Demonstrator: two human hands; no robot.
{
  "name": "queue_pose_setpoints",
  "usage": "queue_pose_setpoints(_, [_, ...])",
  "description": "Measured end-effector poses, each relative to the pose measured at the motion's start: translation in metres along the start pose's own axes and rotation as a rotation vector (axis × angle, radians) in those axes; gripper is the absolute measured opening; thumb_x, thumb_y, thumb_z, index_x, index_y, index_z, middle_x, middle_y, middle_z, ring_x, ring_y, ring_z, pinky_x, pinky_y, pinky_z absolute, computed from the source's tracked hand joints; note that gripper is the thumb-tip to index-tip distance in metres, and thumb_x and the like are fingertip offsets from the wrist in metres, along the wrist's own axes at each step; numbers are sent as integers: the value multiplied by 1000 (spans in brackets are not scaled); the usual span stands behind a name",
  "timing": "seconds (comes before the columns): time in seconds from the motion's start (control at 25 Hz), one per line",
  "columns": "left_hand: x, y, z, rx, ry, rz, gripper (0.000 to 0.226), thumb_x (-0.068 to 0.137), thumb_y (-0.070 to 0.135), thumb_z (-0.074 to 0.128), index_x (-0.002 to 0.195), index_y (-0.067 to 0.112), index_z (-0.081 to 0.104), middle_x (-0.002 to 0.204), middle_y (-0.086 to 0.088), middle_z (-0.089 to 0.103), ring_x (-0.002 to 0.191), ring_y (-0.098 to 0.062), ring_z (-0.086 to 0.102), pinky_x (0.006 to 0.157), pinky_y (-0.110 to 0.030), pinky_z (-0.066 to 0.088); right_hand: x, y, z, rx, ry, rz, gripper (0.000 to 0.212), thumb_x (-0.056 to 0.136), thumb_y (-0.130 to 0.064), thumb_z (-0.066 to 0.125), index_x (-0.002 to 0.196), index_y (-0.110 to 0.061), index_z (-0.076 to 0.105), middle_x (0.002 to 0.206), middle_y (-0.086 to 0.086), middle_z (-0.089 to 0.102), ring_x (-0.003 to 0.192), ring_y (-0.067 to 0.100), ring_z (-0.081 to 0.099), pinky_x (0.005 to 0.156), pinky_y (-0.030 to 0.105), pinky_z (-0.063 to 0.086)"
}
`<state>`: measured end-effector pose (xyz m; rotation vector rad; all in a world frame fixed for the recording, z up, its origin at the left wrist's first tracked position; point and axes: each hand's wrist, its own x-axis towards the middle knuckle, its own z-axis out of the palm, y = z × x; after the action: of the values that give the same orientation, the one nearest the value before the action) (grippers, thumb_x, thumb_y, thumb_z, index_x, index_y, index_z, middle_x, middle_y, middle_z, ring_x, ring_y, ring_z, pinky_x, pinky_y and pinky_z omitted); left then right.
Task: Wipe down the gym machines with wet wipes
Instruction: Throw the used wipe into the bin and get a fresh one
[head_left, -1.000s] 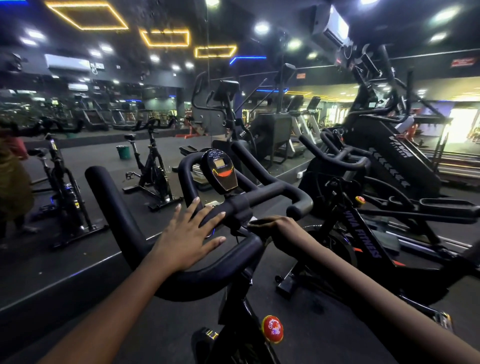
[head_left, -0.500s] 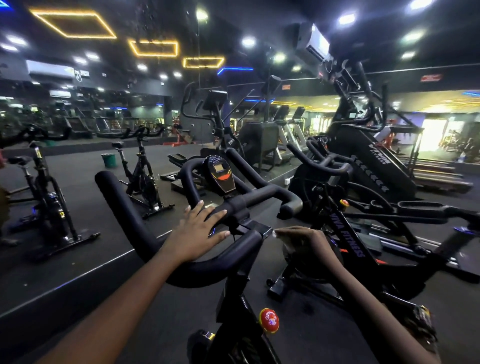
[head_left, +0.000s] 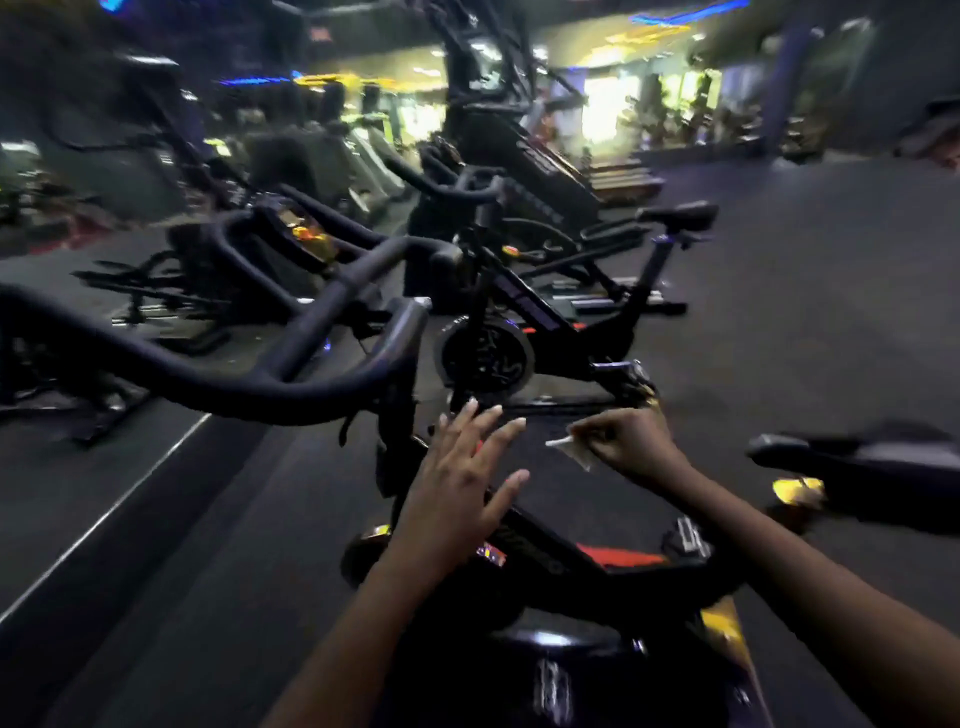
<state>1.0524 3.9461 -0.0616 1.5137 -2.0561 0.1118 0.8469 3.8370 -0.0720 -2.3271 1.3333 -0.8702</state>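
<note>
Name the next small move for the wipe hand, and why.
Probably lower the right hand, which pinches the wet wipe, onto the spin bike's frame below and start wiping. Both hands are below the handlebar, the left hand hovers open over that frame, and the wipe seems clear of any surface.

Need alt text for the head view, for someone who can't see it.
The right hand pinches a wet wipe beside the open left hand, both over a black spin bike's frame, below its handlebars. A second spin bike stands behind; the picture is blurred.
</note>
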Motion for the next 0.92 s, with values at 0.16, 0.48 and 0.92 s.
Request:
queue_pose_setpoints(0.16, [-27,29,87,-96,-409,-2,55,96,47,42,146,27,30,153,2,28,146,-15,12,116,-30,-2,-110,54,-13,-105,-102,330,18,81,-10,67,96,-14,75,95,6,73,93,18,67,78,23,45])
queue_pose_setpoints(0.48, [-40,160,232,-211,-861,272,53,97,40,46,145,21,33,148,-3,36,137,-19,33,112,-29,18,-312,129,-74,-219,40,957,20,83,-21,64,100,-26,73,104,-1,71,98,16,65,75,25,46])
queue_pose_setpoints(0.92, [25,404,398,-271,-1132,420,53,98,39,46,144,16,37,146,-9,39,134,-23,39,110,-27,26,-455,295,-213,-152,239,1270,18,82,-6,64,97,-10,74,96,4,73,92,12,66,61,3,35])
